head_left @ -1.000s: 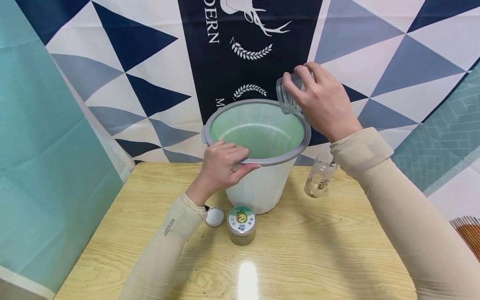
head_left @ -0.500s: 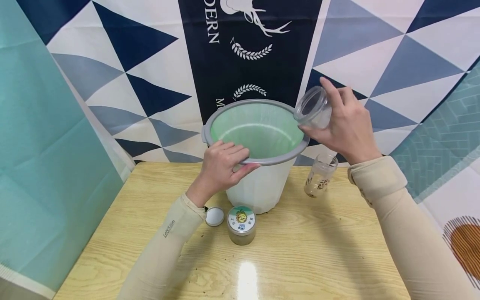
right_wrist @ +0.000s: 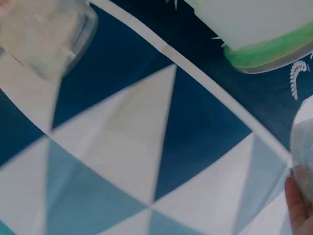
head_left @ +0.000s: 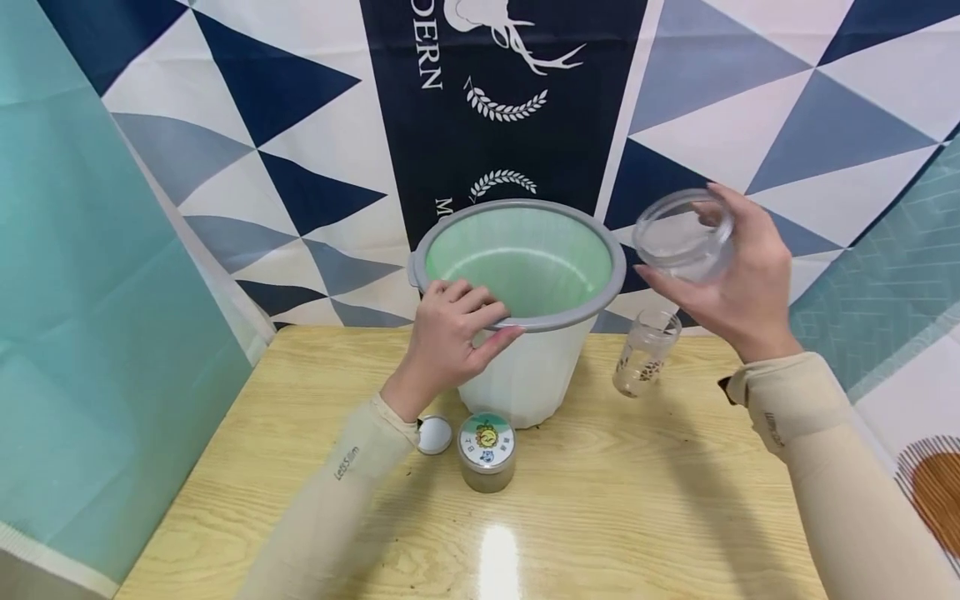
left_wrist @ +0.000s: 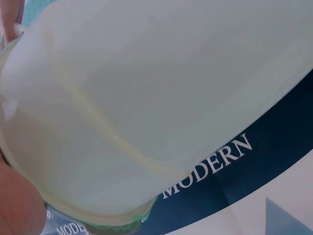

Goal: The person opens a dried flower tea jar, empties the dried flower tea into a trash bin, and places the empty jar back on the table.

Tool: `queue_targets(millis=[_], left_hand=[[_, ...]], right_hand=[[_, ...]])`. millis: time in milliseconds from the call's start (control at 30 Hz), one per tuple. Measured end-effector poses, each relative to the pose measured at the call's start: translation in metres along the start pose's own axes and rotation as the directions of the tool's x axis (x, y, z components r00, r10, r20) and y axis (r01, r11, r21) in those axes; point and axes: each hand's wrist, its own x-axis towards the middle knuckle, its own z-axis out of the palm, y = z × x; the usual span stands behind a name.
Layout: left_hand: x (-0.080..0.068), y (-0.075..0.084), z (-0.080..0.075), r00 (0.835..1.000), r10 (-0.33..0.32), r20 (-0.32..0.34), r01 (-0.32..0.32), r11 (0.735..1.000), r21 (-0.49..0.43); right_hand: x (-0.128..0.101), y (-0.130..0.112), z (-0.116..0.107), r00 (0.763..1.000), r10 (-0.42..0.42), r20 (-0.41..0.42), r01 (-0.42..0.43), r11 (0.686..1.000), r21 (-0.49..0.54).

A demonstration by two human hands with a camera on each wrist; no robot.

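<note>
Head view: the left hand (head_left: 450, 333) is clamped on the near rim of the bin (head_left: 517, 267), fingers curled over the grey ring and thumb below it. The bin is lined with a green bag and stands on the worktop (head_left: 600, 500) against the patterned backdrop (head_left: 300, 167). The right hand (head_left: 738, 279) is closed around an empty clear jar (head_left: 682, 233), held in the air to the right of the bin, apart from its rim, with the open mouth tilted up towards the camera.

Step in hand, as judged: the emptied jar is being carried clear of the bin while the bin is steadied.

On the worktop, a second clear jar (head_left: 645, 354) with a few dark pieces inside stands just right of the bin, below the held jar. A lidded jar (head_left: 486, 450) with a printed label stands in front of the bin, and a small white lid (head_left: 435, 435) lies beside it, near the left sleeve.

Next move, as judged: a free patch of worktop is required for the held jar, which should be set down upright without the second jar being knocked. The grip on the rim should be kept until then.
</note>
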Motion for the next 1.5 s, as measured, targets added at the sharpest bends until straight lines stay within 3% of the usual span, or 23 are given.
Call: queue_targets(millis=[167,233,333,467,600,800,933,1033,1167,1300,1500], left_hand=[[-0.001,0.013,0.007,0.996,-0.029,-0.088,0.022,0.997,-0.073],[-0.001,0.021,0.007,0.991,0.010,-0.132,-0.026,0.992,-0.120],[-0.002,0.035,0.006,0.978,0.140,-0.154,-0.160,0.980,-0.119],[-0.007,0.055,0.010,0.934,0.353,-0.064,-0.352,0.936,0.030],[-0.014,0.074,0.024,0.899,0.422,0.119,-0.433,0.898,0.082],[-0.031,0.092,0.050,0.878,0.344,0.332,-0.374,0.927,0.029],[-0.039,0.097,0.061,0.866,0.260,0.427,-0.287,0.958,-0.001],[-0.043,0.099,0.067,0.840,0.216,0.498,-0.240,0.971,-0.016],[-0.049,0.101,0.074,0.796,0.195,0.574,-0.231,0.973,-0.010],[-0.053,0.103,0.084,0.766,0.170,0.620,-0.229,0.973,0.016],[-0.054,0.110,0.097,0.725,0.106,0.680,-0.223,0.971,0.087]], right_hand=[[-0.024,0.014,-0.014,0.995,0.091,-0.035,-0.089,0.995,0.046],[-0.033,0.015,-0.017,0.991,0.132,-0.031,-0.129,0.988,0.080],[-0.046,0.015,-0.019,0.986,0.165,-0.017,-0.161,0.977,0.137],[-0.064,0.013,-0.018,0.984,0.181,0.006,-0.180,0.974,0.140],[-0.084,0.008,-0.014,0.978,0.195,0.070,-0.201,0.976,0.087],[-0.118,0.009,0.001,0.952,0.206,0.228,-0.221,0.974,0.042],[-0.141,0.013,0.012,0.912,0.220,0.347,-0.247,0.968,0.036],[-0.157,0.016,0.021,0.874,0.233,0.426,-0.270,0.963,0.027],[-0.171,0.021,0.032,0.821,0.239,0.519,-0.284,0.959,0.007],[-0.179,0.025,0.041,0.775,0.248,0.581,-0.310,0.951,0.008],[-0.190,0.032,0.054,0.753,0.244,0.611,-0.332,0.943,0.033]])
